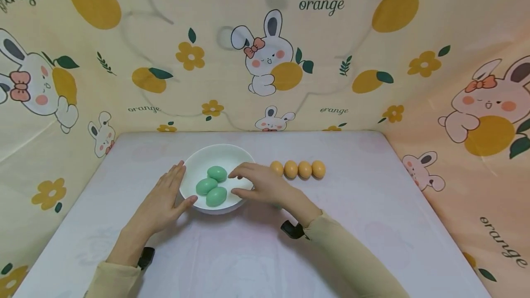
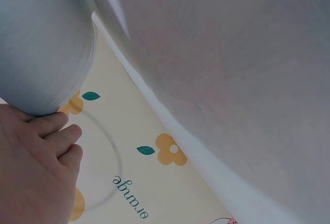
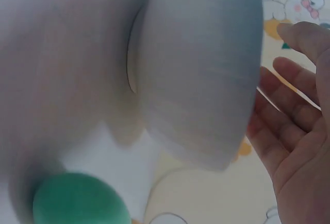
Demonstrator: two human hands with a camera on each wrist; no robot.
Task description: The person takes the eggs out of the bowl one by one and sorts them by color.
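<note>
A white bowl [image 1: 223, 153] stands on the table with three green eggs [image 1: 216, 197] inside it. My left hand [image 1: 159, 201] rests against the bowl's left side, fingers extended and thumb by the near rim. In the left wrist view its fingertips touch the bowl's outer wall [image 2: 46, 44]. Over the right rim reaches my right hand [image 1: 265, 185], its fingers spread apart with nothing visible between them. Another green egg [image 3: 80, 201] lies on the table beneath the right wrist, mostly hidden by that arm in the head view.
Several orange-yellow eggs [image 1: 305, 169] form a row right of the bowl, the leftmost partly behind my right hand. A pale cloth covers the table [image 1: 248, 256]. A printed rabbit-and-orange backdrop [image 1: 198, 3] rises behind and on both sides. Each wrist carries a small black camera [image 1: 292, 229].
</note>
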